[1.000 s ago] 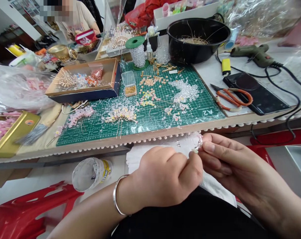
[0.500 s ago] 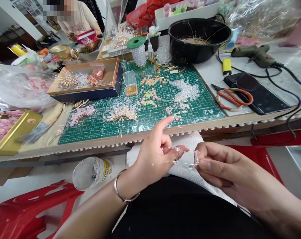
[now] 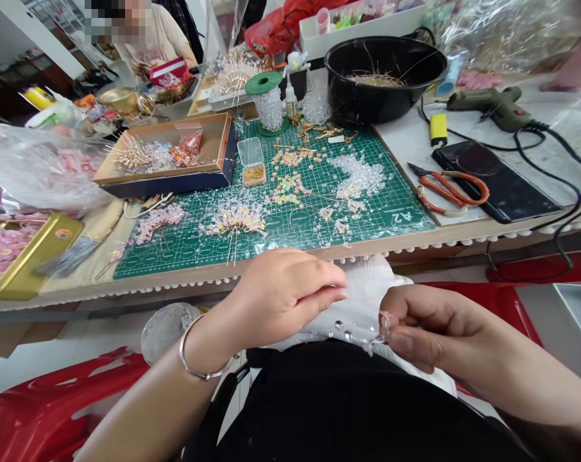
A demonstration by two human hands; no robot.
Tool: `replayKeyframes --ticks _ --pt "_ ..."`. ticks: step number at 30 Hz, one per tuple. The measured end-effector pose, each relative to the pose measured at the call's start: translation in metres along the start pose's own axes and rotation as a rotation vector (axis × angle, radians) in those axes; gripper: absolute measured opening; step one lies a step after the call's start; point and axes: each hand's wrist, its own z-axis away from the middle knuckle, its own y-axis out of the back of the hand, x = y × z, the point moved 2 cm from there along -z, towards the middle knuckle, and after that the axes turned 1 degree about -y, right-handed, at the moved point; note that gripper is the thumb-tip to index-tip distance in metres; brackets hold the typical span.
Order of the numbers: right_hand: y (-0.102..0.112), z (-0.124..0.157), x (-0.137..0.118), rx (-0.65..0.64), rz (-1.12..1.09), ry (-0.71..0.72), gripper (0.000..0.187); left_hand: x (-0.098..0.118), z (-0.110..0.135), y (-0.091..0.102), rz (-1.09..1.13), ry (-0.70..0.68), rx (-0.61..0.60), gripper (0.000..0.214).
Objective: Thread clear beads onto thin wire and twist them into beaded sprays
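Observation:
My right hand (image 3: 429,330) pinches one end of a strand of clear beads (image 3: 348,335) between thumb and fingertips, where a small pinkish clear cluster shows. From there the strand runs left, low over my lap, and passes under my left hand (image 3: 285,295). That hand has its palm down and fingers drawn together, thumb tip close to the index fingertip; whatever lies between them is hidden. A silver bangle circles the left wrist. Beyond the hands, a green cutting mat (image 3: 194,244) bears a flowered hair comb (image 3: 235,221), clear beads (image 3: 362,176) and small pastel flowers (image 3: 288,189).
Orange-handled pliers (image 3: 454,192), a black phone (image 3: 497,183) and a glue gun (image 3: 492,102) lie at right. Behind the mat stand a black basin (image 3: 343,96) and a bead spool (image 3: 269,109). A cardboard box (image 3: 170,183) is at left. Another person (image 3: 163,38) sits across.
My left hand has moved left and turned palm down; its raised index finger has come in beside the thumb. The right hand stays nearly in place with the beads, and the strand hangs lower.

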Motion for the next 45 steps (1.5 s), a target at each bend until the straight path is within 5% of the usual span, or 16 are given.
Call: replayKeyframes --ticks 3,5,9,16,29,39,45 --pt "-0.004 -0.002 0.001 0.013 0.108 -0.033 0.036 -0.002 -0.012 0.011 0.072 0.100 -0.279 0.011" --pt "-0.006 -0.004 0.001 0.056 0.134 -0.050 0.036 0.002 -0.021 0.017 0.037 0.203 -0.356 0.015" --pt "-0.006 -0.011 0.001 0.193 0.131 0.018 0.033 0.024 -0.034 0.016 -0.255 0.267 -0.200 0.024" --pt "-0.001 -0.022 -0.003 0.353 -0.080 0.131 0.028 0.056 -0.022 -0.020 -0.351 0.040 0.104 0.017" --pt "-0.007 -0.020 -0.014 0.280 -0.497 0.105 0.026 0.048 0.003 -0.026 -0.330 0.007 0.188 0.028" --pt "-0.013 -0.018 -0.016 0.298 -0.487 0.084 0.028 0.040 0.005 -0.026 -0.638 -0.191 0.178 0.028" --pt "-0.016 -0.018 -0.019 0.283 -0.514 0.052 0.030 0.031 0.012 -0.027 -0.630 -0.234 0.265 0.021"
